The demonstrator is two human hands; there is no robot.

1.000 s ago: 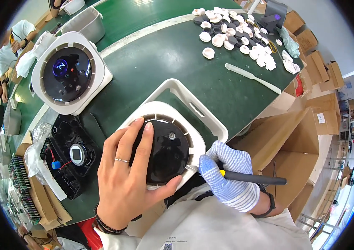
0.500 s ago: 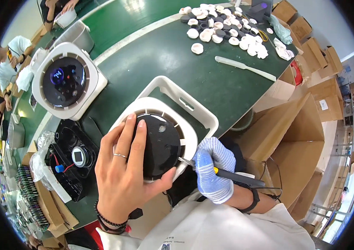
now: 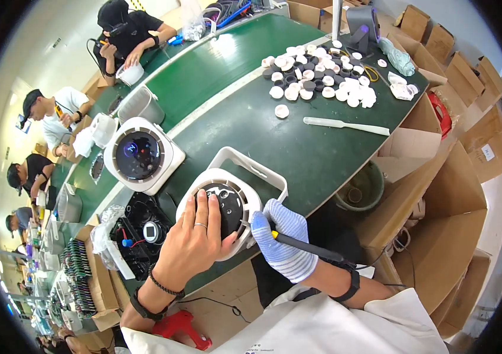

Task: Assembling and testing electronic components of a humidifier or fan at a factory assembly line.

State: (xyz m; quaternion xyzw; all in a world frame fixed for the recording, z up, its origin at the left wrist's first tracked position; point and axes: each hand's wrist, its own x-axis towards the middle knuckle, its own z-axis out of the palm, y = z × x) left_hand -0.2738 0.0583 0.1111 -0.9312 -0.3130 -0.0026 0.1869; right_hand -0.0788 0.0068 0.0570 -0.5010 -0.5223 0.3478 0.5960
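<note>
Our left grip [image 3: 195,245] lies spread open, palm pressed on the black centre of a round white housing [image 3: 227,203] at the near edge of the green surface [image 3: 298,147]; our gloved right grip [image 3: 283,239] is closed around a black-handled tool [image 3: 304,246] touching the housing's right rim.

landmark: long green table [image 3: 298,147], running away from the near edge
second fan unit [image 3: 140,154]: white, square with a dark round centre, on the table's left part
caps [image 3: 316,74]: a heap of small round white and black pieces at the table's far right end
white stick [image 3: 345,125]: flat and long, lying on the table just nearer than the caps
black parts tray [image 3: 142,233]: at the table's near left edge
green bucket [image 3: 360,189]: just off the table's right edge
cardboard boxes [image 3: 458,171]: stacked right of the table
co-workers [image 3: 124,32]: seated along the table's far left side
</note>
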